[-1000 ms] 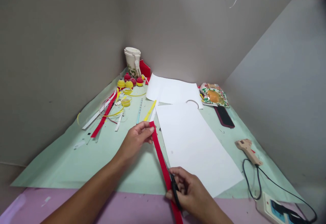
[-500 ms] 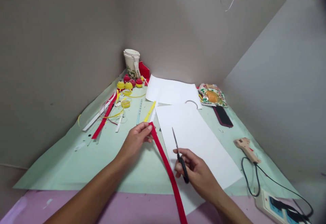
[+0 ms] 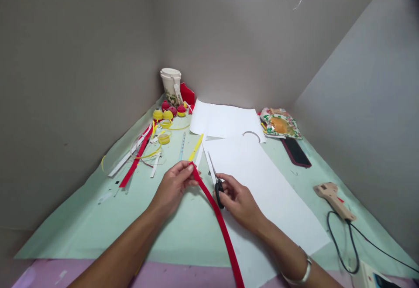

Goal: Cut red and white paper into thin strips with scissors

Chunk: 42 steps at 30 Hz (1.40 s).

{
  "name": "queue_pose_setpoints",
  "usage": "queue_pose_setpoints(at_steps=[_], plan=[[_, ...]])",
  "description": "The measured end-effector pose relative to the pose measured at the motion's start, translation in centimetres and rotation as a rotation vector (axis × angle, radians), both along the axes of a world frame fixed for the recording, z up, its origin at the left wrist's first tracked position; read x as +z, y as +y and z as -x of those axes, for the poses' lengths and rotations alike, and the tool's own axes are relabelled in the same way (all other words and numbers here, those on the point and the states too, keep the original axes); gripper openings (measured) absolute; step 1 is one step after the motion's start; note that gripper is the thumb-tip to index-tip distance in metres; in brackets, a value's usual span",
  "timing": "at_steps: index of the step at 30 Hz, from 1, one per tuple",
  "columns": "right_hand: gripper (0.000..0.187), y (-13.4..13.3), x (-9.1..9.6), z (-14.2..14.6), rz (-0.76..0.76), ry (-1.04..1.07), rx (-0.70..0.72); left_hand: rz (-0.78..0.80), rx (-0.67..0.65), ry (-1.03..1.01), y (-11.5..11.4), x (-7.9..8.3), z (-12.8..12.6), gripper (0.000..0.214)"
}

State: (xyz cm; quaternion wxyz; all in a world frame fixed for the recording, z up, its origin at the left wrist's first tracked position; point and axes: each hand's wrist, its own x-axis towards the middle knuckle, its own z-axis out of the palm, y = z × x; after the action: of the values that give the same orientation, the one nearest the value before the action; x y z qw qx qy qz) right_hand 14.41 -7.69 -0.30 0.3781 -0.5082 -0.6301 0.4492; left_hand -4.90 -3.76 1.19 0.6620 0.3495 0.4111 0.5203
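My left hand (image 3: 173,185) pinches the far end of a long red paper strip (image 3: 218,222), which runs down toward me and out of the bottom edge. My right hand (image 3: 237,200) is closed round the black handles of a pair of scissors (image 3: 214,176), just right of the strip. The blades point away from me and lie close together over the edge of a long white sheet (image 3: 265,183). Both hands hover over the pale green mat (image 3: 98,218).
At the back left are a paper cup (image 3: 170,86), small red and yellow balls (image 3: 168,112) and loose red, yellow and white strips (image 3: 140,148). A second white sheet (image 3: 225,120), a snack packet (image 3: 280,124), a dark phone (image 3: 296,152), and a glue gun (image 3: 334,194) with cable lie right.
My right hand has carried the scissors from near the strip's lower part up and leftward, close to my left hand. The left hand has kept its pinch on the strip's end.
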Motion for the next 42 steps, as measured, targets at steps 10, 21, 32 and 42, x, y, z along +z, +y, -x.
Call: queue_pose_setpoints(at_steps=[10, 21, 32, 42], plan=[[0.040, -0.2, -1.0, -0.1, -0.020, 0.140, -0.072, 0.008, -0.064, -0.065, 0.1, -0.6, -0.1, 0.014], [0.044, -0.2, -0.8, -0.2, -0.081, -0.072, 0.002, 0.050, -0.036, -0.173, 0.3, -0.6, 0.1, 0.015], [0.041, 0.3, -0.4, -0.3, 0.061, 0.181, -0.112, 0.096, -0.052, -0.249, 0.2, -0.5, 0.2, 0.012], [0.042, -0.4, -0.7, 0.2, -0.166, -0.101, -0.001, 0.080, -0.088, -0.225, 0.2, -0.8, 0.2, 0.013]])
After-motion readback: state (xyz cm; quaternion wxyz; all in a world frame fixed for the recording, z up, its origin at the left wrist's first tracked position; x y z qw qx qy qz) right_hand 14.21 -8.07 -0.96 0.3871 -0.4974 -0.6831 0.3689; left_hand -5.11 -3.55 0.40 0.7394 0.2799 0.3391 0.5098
